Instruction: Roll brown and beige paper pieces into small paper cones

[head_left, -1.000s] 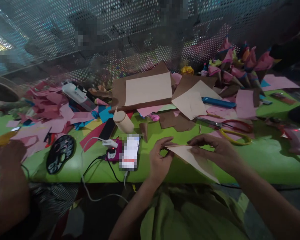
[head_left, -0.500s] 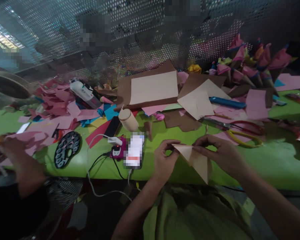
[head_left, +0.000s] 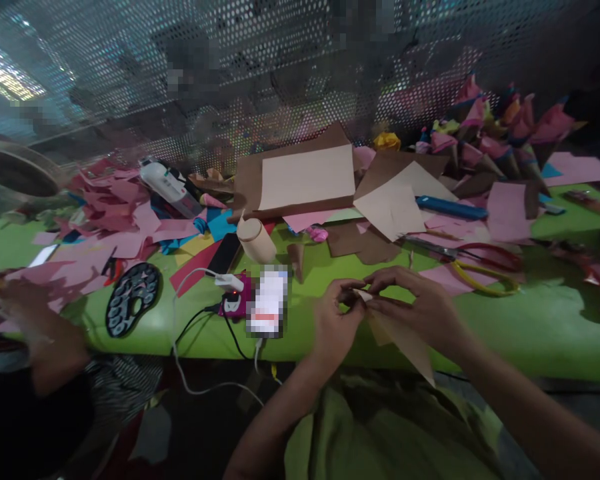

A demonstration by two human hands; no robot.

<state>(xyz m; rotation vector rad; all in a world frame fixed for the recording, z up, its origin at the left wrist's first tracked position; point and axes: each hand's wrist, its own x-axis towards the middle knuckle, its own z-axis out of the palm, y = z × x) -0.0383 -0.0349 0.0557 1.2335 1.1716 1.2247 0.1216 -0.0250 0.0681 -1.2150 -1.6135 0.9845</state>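
Between my two hands is a tan sheet of paper (head_left: 409, 345), partly rolled toward a cone, with its long tip hanging down to the right past the table edge. My left hand (head_left: 336, 321) pinches the rolled upper corner between thumb and fingers. Close against it, my right hand (head_left: 414, 303) grips the same paper, fingers bent over its top; the fingers hide part of the roll. A small brown paper cone (head_left: 296, 260) lies on the green table just beyond my left hand. Scissors with red and yellow handles (head_left: 485, 267) rest beyond my right hand.
Left of my hands lie a lit phone (head_left: 269, 303), a purple power adapter (head_left: 237, 300) with cables and a paint palette (head_left: 133, 300). Paper sheets (head_left: 307, 177), a blue cutter (head_left: 451, 207) and paper cones (head_left: 500, 143) line the back. Another person's hand (head_left: 55, 333) is at far left.
My right hand has moved left, up to my left hand, carrying its side of the paper. The paper's top is now rolled tighter and its tip has swung down and right.
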